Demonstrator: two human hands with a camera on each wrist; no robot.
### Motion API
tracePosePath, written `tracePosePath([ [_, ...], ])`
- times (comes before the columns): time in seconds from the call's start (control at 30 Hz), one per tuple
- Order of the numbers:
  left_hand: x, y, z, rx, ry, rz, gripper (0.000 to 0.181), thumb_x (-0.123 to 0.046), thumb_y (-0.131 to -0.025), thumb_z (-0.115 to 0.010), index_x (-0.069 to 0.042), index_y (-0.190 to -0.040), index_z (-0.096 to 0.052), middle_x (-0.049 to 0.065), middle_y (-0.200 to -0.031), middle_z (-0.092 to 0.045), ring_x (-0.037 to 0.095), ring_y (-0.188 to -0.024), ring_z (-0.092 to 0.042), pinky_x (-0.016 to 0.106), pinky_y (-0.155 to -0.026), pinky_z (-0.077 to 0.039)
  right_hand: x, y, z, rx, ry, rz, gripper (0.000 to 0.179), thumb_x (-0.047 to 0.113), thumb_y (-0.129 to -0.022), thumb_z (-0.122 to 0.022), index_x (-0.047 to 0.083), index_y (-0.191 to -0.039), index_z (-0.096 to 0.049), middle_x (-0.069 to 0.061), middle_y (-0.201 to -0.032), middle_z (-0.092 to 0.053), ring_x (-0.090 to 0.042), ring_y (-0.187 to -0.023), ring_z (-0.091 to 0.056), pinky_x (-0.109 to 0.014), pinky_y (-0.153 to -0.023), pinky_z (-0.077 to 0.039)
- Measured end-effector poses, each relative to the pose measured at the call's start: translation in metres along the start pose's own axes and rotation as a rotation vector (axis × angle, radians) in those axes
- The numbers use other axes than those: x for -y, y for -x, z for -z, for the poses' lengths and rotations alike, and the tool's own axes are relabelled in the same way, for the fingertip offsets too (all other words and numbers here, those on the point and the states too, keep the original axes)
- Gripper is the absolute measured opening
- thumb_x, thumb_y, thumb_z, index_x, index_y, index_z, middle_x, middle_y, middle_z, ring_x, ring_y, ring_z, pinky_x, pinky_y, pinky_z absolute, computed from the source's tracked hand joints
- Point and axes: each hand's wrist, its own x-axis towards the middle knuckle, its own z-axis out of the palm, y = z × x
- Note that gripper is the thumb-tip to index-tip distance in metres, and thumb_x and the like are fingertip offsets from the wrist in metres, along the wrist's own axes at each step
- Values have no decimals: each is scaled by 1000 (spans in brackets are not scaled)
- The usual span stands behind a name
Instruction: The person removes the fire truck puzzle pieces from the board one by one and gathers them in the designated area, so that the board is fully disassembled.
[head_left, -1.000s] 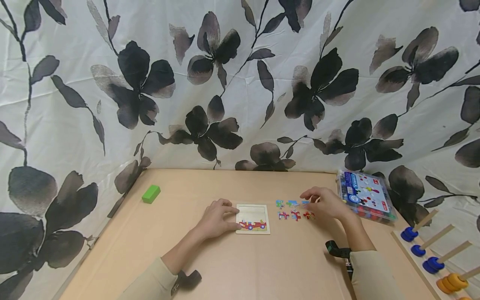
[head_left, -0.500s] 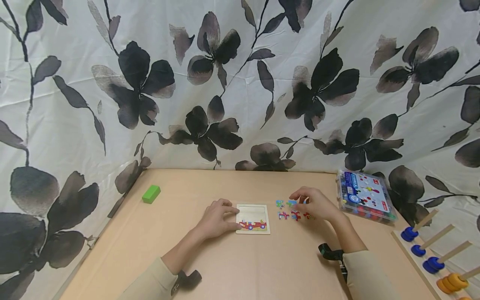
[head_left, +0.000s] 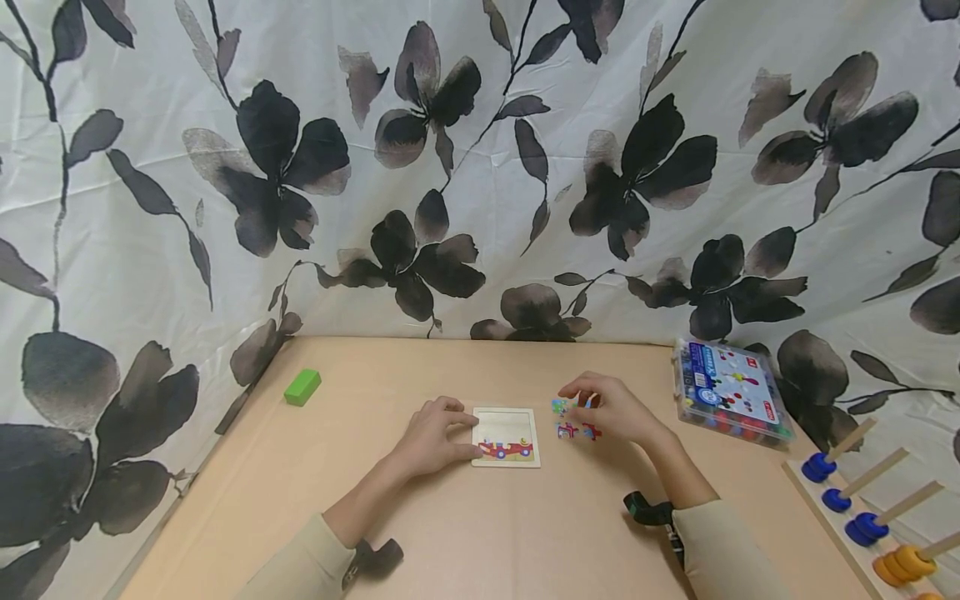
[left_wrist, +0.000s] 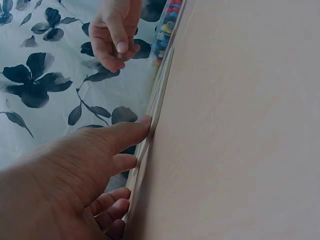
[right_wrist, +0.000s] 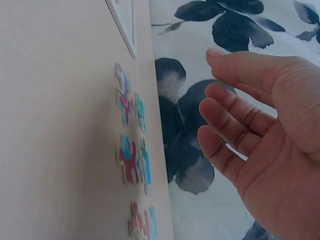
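A small wooden puzzle tray (head_left: 504,423) lies mid-table, with assembled red vehicle pieces (head_left: 507,451) along its lower part and bare wood above. My left hand (head_left: 433,439) rests at its left side; in the left wrist view the thumb (left_wrist: 134,134) and fingertips touch the tray's edge. Right of the tray lie several loose jigsaw pieces (head_left: 567,431), blue-green ones behind red ones. Over them hovers my right hand (head_left: 609,407), hiding some in the head view. In the right wrist view its fingers (right_wrist: 220,107) are loosely bent with nothing between them, apart from the pieces (right_wrist: 128,162).
A clear plastic box (head_left: 731,392) of colourful parts stands at the back right. Along the right edge is a wooden peg board (head_left: 828,529) with blue and orange rings. A green block (head_left: 302,388) sits back left. A floral cloth (head_left: 525,192) hangs behind the table.
My right hand has moved left across the loose pieces, from the right end of the rows toward the tray. The left hand and the tray have stayed where they were.
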Motion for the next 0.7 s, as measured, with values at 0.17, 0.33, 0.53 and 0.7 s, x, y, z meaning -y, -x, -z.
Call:
tracePosePath([
  [0.17, 1, 0, 0, -2, 7, 2, 50, -45, -80, -88, -20, -122, -78, 8, -136, -60, 33, -128, -51, 56, -109, -35, 5, -3, -7, 11, -29, 35, 27, 5, -90, -79, 8, -116, -76, -18, -108, -70, -17, -83, -61, -28, -67, -54],
  [0.33, 1, 1, 0, -2, 3, 1, 51, -45, -80, -88, -20, -123, -78, 9, -137, -60, 33, -128, -50, 55, -109, -35, 11, -6, -14, 17, -20, 49, 27, 1, -89, -77, 6, -116, -76, -18, -109, -70, -15, -85, -60, -26, -68, -53],
  [0.53, 1, 1, 0, -1, 0, -4, 51, -46, -80, -88, -20, -123, -77, 9, -137, -59, 33, -127, -50, 54, -107, -35, 18, -12, -22, 41, -9, 68, 27, 4, -90, -79, 2, -117, -75, -18, -111, -70, -14, -85, -60, -27, -70, -54],
  [0.7, 1, 0, 0, 2, 13, 4, 51, -46, -80, -88, -19, -123, -77, 8, -137, -59, 33, -128, -50, 55, -109, -34, 21, -16, -29, 61, -4, 84, 26, 4, -91, -78, 3, -117, -75, -15, -113, -71, -14, -86, -59, -27, -71, -53],
])
